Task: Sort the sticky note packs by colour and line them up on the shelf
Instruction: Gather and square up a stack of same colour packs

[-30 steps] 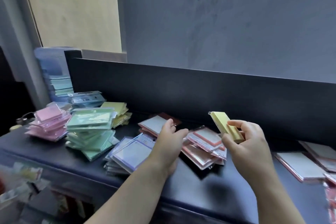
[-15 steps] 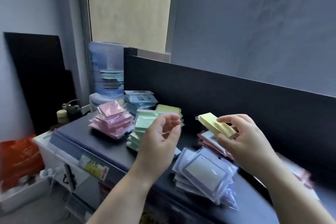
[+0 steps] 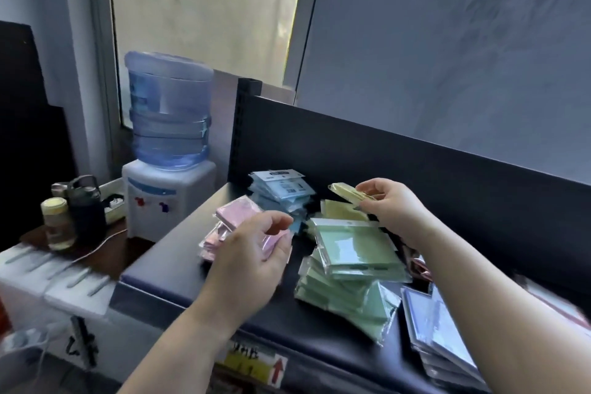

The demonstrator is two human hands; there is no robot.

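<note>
My right hand (image 3: 391, 209) holds a yellow sticky note pack (image 3: 347, 192) pinched at its near end, above the yellow pile (image 3: 340, 210) at the back of the dark shelf (image 3: 179, 262). My left hand (image 3: 252, 262) hovers open and empty with curled fingers, partly covering the pink pile (image 3: 235, 214). A blue pile (image 3: 281, 190) lies against the back panel. A tall green pile (image 3: 355, 262) sits in the middle. Purple packs (image 3: 438, 333) lie at the right.
A water dispenser (image 3: 168, 150) with a big bottle stands left of the shelf end. Jars and a dark flask (image 3: 84, 211) sit on a low table beside it. Reddish packs (image 3: 419, 262) peek out behind my right forearm. A black back panel (image 3: 415, 169) bounds the shelf.
My view has swung left, bringing the sorted piles and dispenser into sight. My right hand carried the yellow pack leftward to above the yellow pile. My left hand lifted off the shelf and opened.
</note>
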